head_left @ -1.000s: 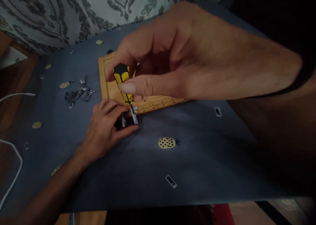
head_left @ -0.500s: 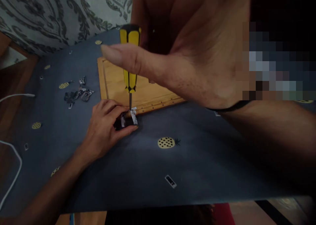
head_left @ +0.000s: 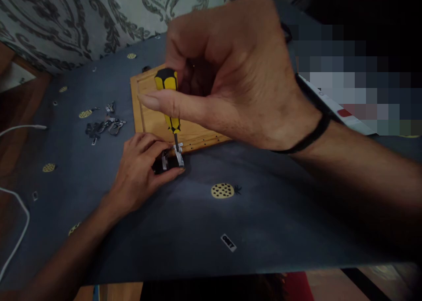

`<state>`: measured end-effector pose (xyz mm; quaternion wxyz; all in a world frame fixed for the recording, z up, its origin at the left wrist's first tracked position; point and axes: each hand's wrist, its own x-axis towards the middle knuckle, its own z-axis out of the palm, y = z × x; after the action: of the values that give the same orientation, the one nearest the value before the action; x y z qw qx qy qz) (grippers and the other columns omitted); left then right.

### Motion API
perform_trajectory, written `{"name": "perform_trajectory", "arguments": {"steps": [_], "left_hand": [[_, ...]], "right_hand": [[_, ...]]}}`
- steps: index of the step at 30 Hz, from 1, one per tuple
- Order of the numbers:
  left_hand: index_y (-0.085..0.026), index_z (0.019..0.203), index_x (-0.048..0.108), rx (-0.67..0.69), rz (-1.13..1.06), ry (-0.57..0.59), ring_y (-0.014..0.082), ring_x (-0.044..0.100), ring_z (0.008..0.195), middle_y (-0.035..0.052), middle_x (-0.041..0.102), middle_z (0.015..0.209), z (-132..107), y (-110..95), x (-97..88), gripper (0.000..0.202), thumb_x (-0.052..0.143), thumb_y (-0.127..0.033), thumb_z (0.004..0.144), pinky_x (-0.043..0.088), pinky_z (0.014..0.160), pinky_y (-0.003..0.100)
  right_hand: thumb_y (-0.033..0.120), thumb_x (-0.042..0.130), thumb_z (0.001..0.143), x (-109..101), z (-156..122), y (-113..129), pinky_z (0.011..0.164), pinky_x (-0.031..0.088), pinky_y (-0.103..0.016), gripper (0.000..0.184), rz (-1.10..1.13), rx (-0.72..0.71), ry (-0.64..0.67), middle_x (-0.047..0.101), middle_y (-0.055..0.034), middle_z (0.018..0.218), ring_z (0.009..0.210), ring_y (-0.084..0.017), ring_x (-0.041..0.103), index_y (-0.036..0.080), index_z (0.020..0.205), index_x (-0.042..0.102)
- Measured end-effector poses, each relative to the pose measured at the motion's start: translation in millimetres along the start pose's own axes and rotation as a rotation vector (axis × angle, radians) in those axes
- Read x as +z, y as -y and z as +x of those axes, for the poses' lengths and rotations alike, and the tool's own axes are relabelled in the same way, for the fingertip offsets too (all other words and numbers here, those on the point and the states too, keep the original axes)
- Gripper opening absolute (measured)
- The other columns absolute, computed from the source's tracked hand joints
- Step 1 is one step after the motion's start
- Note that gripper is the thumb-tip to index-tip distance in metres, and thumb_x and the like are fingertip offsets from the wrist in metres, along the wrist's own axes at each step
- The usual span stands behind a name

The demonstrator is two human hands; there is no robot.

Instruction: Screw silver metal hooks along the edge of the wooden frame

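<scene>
My right hand (head_left: 231, 76), in the upper middle, pinches the yellow-and-black handle of a screwdriver (head_left: 171, 121) between thumb and curled fingers. The screwdriver stands nearly upright, its tip down at a small shiny metal bracket (head_left: 179, 157). That bracket sits on the near edge of a wooden panel (head_left: 194, 133), at its left corner. Around this corner curls my left hand (head_left: 140, 164), fingers on the wood and thumb at the bracket's lower end. A second metal strip (head_left: 165, 161) shows inside the left hand's grip. Whether the tip sits in a screw head is too small to tell.
A pile of small metal parts (head_left: 107, 124) lies left of the panel on the dark blue tablecloth (head_left: 158, 239) with pineapple prints. A white cable (head_left: 23, 208) runs along the left side. Patterned fabric (head_left: 108, 19) hangs behind. Part of the right side is pixelated.
My right hand has moved down and away from the camera, its fingers curled further. The screwdriver has come lower, its tip now at the bracket's middle. My left hand stays put.
</scene>
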<state>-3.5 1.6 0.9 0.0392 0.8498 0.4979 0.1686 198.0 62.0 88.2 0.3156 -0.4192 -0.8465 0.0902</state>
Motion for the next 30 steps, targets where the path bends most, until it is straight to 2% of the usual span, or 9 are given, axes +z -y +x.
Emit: {"name": "perform_trajectory", "arguments": {"steps": [6, 10, 14, 18, 20, 22, 24, 26, 30], "left_hand": [[-0.026, 0.108, 0.069, 0.002, -0.004, 0.001, 0.0298, 0.062, 0.101, 0.0056, 0.07, 0.103, 0.2, 0.0, -0.7, 0.034, 0.072, -0.053, 0.088, 0.049, 0.091, 0.049], [-0.025, 0.108, 0.069, -0.006, -0.004, 0.01, 0.0294, 0.062, 0.103, 0.0054, 0.07, 0.104, 0.6, -0.6, -1.4, 0.032, 0.072, -0.051, 0.088, 0.049, 0.092, 0.048], [-0.024, 0.109, 0.068, 0.006, 0.003, 0.004, 0.0291, 0.062, 0.102, 0.0063, 0.07, 0.105, 0.4, -0.3, -1.1, 0.034, 0.07, -0.052, 0.09, 0.049, 0.09, 0.047], [-0.025, 0.109, 0.068, 0.016, 0.003, -0.008, 0.0283, 0.062, 0.102, 0.005, 0.069, 0.105, -0.9, 0.3, 0.3, 0.032, 0.072, -0.05, 0.089, 0.049, 0.09, 0.045], [-0.025, 0.108, 0.068, 0.012, 0.008, -0.012, 0.0279, 0.062, 0.102, 0.0048, 0.069, 0.105, -1.4, 0.3, 0.7, 0.031, 0.072, -0.049, 0.089, 0.049, 0.089, 0.044], [-0.025, 0.107, 0.068, 0.007, 0.014, -0.011, 0.0278, 0.062, 0.1, 0.0048, 0.069, 0.104, -1.6, 0.3, 0.7, 0.031, 0.071, -0.05, 0.09, 0.049, 0.089, 0.045], [-0.026, 0.108, 0.068, 0.007, 0.01, -0.007, 0.0279, 0.062, 0.1, 0.0048, 0.069, 0.102, -1.3, 0.4, 0.4, 0.031, 0.071, -0.051, 0.09, 0.049, 0.089, 0.045], [-0.026, 0.107, 0.068, 0.009, 0.005, -0.003, 0.0278, 0.061, 0.1, 0.0048, 0.069, 0.102, -1.1, 0.7, 0.0, 0.031, 0.071, -0.051, 0.09, 0.049, 0.088, 0.044], [-0.024, 0.106, 0.067, -0.007, 0.005, 0.004, 0.0271, 0.061, 0.101, 0.0049, 0.068, 0.103, -1.0, 1.3, -0.2, 0.033, 0.072, -0.052, 0.088, 0.049, 0.09, 0.044]], "right_hand": [[0.049, 0.06, 0.094, 1.1, -2.5, -4.9, 0.104, 0.054, -0.03, 0.05, 0.05, -0.08, -0.014, 0.066, 0.0013, 0.086, 0.116, -0.019, 0.064, 0.027, 0.062, 0.029], [0.039, 0.064, 0.093, -0.8, -2.1, -5.0, 0.106, 0.052, -0.028, 0.036, 0.088, -0.129, 0.024, 0.066, 0.0054, 0.087, 0.113, -0.016, 0.064, 0.024, 0.068, 0.044], [0.021, 0.065, 0.094, -4.0, 0.2, -2.7, 0.104, 0.054, -0.027, 0.008, 0.197, -0.136, 0.109, 0.067, 0.0045, 0.097, 0.103, -0.013, 0.067, 0.014, 0.091, 0.063], [0.006, 0.061, 0.091, -11.4, 0.2, -2.3, 0.07, 0.053, -0.008, 0.019, 0.331, -0.14, 0.204, 0.067, 0.0075, 0.099, 0.083, -0.002, 0.066, 0.009, 0.108, 0.068], [0.005, 0.062, 0.09, -15.3, -0.5, -2.9, 0.054, 0.045, -0.005, 0.025, 0.364, -0.15, 0.264, 0.068, 0.0092, 0.095, 0.066, 0.003, 0.061, 0.01, 0.113, 0.068], [0.009, 0.067, 0.088, -16.8, -0.8, -3.0, 0.049, 0.043, -0.005, 0.02, 0.339, -0.152, 0.274, 0.068, 0.0109, 0.089, 0.058, 0.004, 0.059, 0.011, 0.107, 0.07], [0.023, 0.075, 0.082, -15.4, -0.3, -2.0, 0.049, 0.042, -0.006, 0.014, 0.266, -0.12, 0.2, 0.061, 0.0121, 0.073, 0.061, 0.001, 0.061, 0.01, 0.085, 0.069], [0.038, 0.076, 0.078, -12.2, 1.0, 0.0, 0.046, 0.037, -0.006, 0.034, 0.208, -0.07, 0.057, 0.047, 0.0121, 0.058, 0.064, -0.002, 0.062, 0.013, 0.064, 0.058], [0.053, 0.026, 0.099, -8.3, 2.2, 3.1, 0.042, 0.028, -0.007, 0.057, 0.335, -0.145, -0.247, 0.035, 0.011, 0.051, 0.052, 0.001, 0.055, 0.018, 0.058, 0.044]]}}
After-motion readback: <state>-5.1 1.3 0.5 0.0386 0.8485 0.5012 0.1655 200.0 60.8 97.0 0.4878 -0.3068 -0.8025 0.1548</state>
